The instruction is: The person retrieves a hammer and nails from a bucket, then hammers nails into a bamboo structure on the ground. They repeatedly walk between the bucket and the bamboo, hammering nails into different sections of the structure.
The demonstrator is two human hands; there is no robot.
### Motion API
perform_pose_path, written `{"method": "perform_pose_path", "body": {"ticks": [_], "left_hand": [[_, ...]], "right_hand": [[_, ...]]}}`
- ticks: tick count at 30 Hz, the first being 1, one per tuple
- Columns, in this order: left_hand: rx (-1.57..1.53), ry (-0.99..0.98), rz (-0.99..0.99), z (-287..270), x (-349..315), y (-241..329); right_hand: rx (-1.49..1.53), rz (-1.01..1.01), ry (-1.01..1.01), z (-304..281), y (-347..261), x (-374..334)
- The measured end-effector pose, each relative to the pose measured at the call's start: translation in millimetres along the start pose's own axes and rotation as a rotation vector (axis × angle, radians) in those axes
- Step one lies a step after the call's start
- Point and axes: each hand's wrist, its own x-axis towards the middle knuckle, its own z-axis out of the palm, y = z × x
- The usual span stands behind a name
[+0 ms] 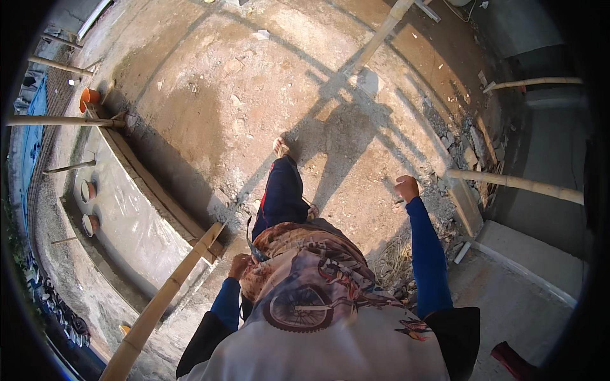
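Note:
My right hand (406,188) is out to my right at waist height with the fingers curled into a fist; nothing clear shows in it. Its blue sleeve (427,254) runs back to my shoulder. My left hand (239,265) is curled against the hem of my printed shirt (318,305) at the hip, close to a slanting bamboo pole (166,297). Below me, my leg in dark trousers (283,193) steps forward, the sandalled foot (280,147) on the rough concrete floor (210,82).
A sunken grey concrete ledge (127,209) runs along the left, with round orange pipe ends (89,189) and horizontal bamboo poles (60,120). More bamboo stands ahead (381,35) and lies at the right (515,183). Rubble (457,146) and dry grass (394,260) lie to the right.

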Motion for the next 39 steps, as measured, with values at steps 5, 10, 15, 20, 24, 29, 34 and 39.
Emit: {"method": "perform_pose_path", "body": {"ticks": [5,10,15,20,24,29,34,39], "left_hand": [[0.725,-0.203,0.334,-37.1,152.4,66.3],[0.146,-0.034,-0.085,-99.8,321.1,344.0],[0.071,0.187,0.148,-205.8,416.1,667.5],[-0.062,0.304,0.256,-247.3,502.2,835.1],[-0.047,0.222,0.108,-177.6,622.4,858.5],[0.252,-0.111,-0.427,-152.4,627.0,824.1],[0.454,-0.099,-0.077,-99.8,695.1,939.6],[0.145,0.053,-0.056,-76.9,830.7,1073.9]], "right_hand": [[0.051,0.062,-0.033,9.3,-167.1,142.5],[-0.001,0.06,-0.319,49.6,-140.4,185.8],[0.262,0.31,-0.348,86.9,-195.2,199.3],[-0.298,-0.119,-0.331,115.2,-259.7,305.9],[-0.331,-0.013,-0.163,85.9,-219.8,464.3],[0.179,0.333,-0.315,-30.4,-490.1,708.4],[0.582,0.083,-0.066,-204.3,-662.5,915.3],[0.586,-0.079,-0.009,-247.1,-767.5,1066.9]]}}
